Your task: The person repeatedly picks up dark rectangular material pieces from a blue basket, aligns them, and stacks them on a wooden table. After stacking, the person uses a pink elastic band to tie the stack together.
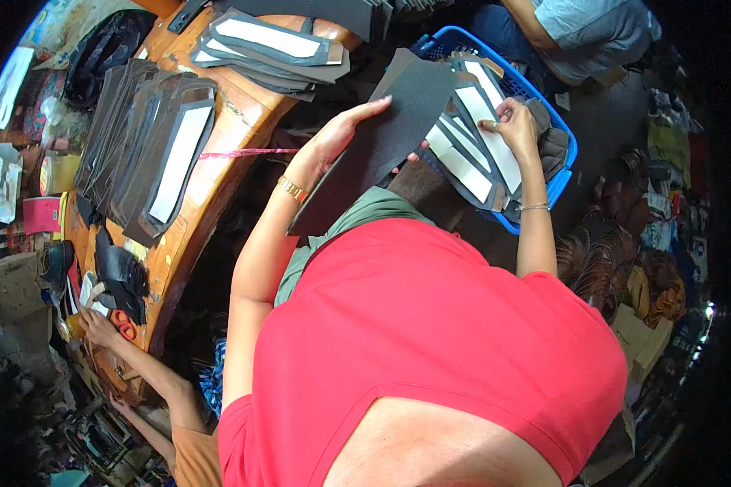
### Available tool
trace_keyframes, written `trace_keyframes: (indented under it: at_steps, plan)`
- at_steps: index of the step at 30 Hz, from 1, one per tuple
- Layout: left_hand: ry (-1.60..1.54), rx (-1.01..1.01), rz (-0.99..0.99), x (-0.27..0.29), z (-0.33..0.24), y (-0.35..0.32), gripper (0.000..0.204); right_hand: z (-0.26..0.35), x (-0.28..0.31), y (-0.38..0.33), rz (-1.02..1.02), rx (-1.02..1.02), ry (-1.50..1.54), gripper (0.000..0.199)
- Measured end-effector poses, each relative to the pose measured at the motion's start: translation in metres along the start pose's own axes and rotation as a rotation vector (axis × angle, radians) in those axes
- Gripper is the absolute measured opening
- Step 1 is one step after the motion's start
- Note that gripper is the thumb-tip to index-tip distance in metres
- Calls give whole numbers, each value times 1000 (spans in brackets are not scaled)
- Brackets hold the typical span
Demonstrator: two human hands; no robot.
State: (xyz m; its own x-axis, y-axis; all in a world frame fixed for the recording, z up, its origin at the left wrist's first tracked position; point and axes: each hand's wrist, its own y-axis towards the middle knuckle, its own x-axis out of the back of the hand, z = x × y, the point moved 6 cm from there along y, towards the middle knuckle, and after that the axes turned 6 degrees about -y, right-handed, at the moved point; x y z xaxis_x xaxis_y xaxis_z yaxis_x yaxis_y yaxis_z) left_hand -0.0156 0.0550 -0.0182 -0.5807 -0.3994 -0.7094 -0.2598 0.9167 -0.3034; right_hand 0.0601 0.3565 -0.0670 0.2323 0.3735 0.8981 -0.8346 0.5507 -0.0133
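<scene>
My left hand point(343, 136) holds a thick stack of flat dark grey sheets point(382, 134), tilted over my lap. Its thumb lies along the near edge, and fingertips show at the far side. Over a blue plastic basket point(573, 150), my right hand point(516, 128) has thumb and fingers pinched at the edge of a dark piece with a white strip point(491, 134). Several similar pieces point(460, 166) lie fanned beside it in the basket. The fingertips partly hide what they pinch.
A wooden table point(248, 114) on the left bears stacks of dark pieces point(130, 138), more white-stripped pieces point(272, 49) and red-handled scissors point(123, 325). Another person's arm point(150, 365) reaches onto it at lower left. A second person point(597, 36) sits beyond the basket.
</scene>
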Motion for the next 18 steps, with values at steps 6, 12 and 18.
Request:
trace_keyframes:
  at_steps: [6,12,18]
  plan:
    - [-37,18,22,11,2,-2,63,27,28,-10,150,128,708,28]
    - [-48,-21,-217,30,8,13,56,98,98,-37,324,437,944,22]
    - [-25,-180,-346,4,-6,4,35,128,55,-52,374,189,1187,25]
